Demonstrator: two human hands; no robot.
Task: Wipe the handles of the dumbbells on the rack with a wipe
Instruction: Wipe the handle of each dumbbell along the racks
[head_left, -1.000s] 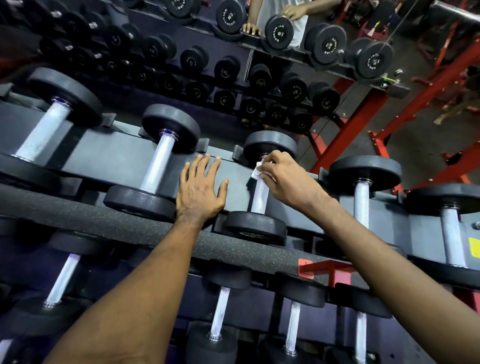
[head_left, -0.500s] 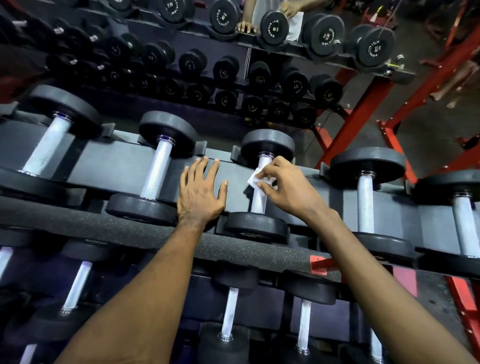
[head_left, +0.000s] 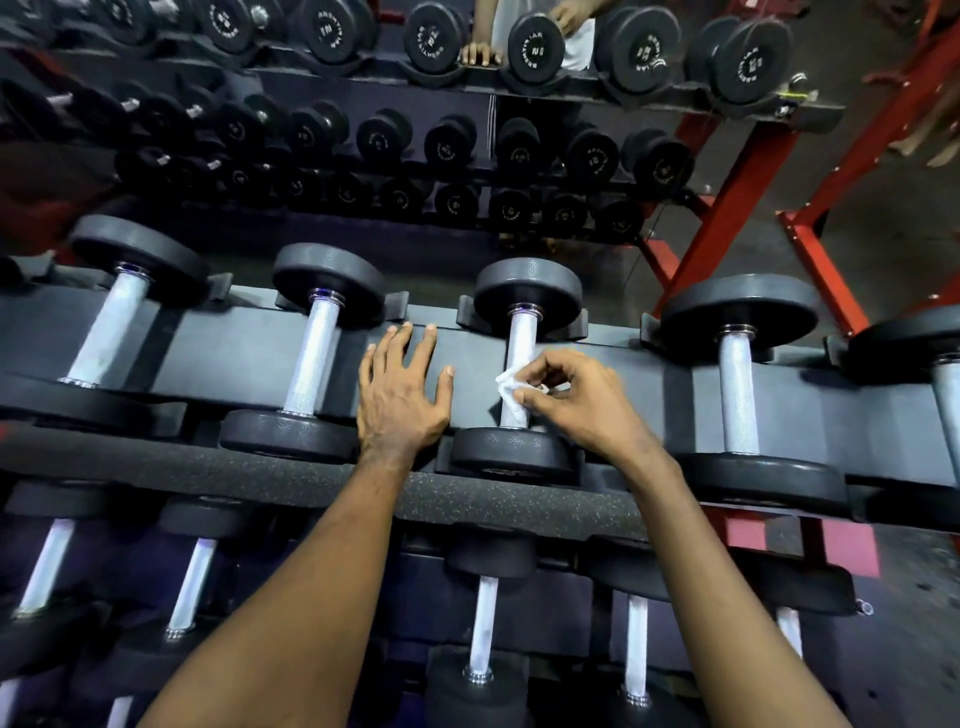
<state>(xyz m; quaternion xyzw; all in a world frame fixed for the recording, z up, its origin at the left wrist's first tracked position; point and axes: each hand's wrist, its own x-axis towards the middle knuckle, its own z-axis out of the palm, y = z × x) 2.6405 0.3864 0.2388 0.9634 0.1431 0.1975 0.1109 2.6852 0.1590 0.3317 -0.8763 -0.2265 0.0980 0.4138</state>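
A row of black dumbbells with silver knurled handles lies across the top shelf of the rack (head_left: 587, 364). My right hand (head_left: 576, 400) pinches a small white wipe (head_left: 511, 392) against the lower part of the middle dumbbell's handle (head_left: 522, 332), just above its near head. My left hand (head_left: 402, 389) rests flat with fingers spread on the dark shelf between that dumbbell and the one to its left (head_left: 314, 358). More dumbbells sit to the right (head_left: 737, 395) and far left (head_left: 106, 327).
A padded rail (head_left: 234, 475) runs along the shelf's front edge, with a lower tier of dumbbells (head_left: 483, 634) beneath it. A mirror behind shows the rack and a person's hands (head_left: 480, 52). Red frame legs (head_left: 727, 197) stand at right.
My right hand has slid the wipe down the middle handle from its top end toward the near head. My left hand has stayed on the shelf.
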